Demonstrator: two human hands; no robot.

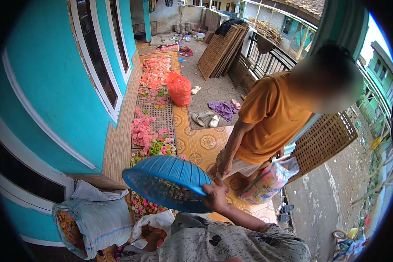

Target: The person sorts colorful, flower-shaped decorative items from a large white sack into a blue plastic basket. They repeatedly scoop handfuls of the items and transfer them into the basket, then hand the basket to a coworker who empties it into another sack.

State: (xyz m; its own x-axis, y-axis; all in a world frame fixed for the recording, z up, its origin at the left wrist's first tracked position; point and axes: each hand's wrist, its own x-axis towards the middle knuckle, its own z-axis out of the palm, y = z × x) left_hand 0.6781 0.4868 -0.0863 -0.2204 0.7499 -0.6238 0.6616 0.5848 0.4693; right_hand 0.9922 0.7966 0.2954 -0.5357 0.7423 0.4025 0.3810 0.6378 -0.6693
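My right hand [215, 197] grips the rim of a blue plastic basket [180, 167], which is tilted on its side with its hollow facing me. Through its openwork wall, small colourful ring-shaped pieces show on the woven rack below. Lower down, my left hand [155, 236] is at the mouth of a white sack [160, 220] with reddish contents; its fingers are partly hidden, so I cannot tell whether they hold anything. Left of it lies a large pale blue woven sack [100, 221], its open end showing yellow and red pieces.
A person in an orange shirt [265, 118] stands at the right beside a filled plastic bag [270, 181]. Pink discs [142, 131] lie on racks along the turquoise wall [52, 98]. Farther off are a red plastic bag [178, 88], leaning woven racks [221, 49] and scattered shoes [205, 118].
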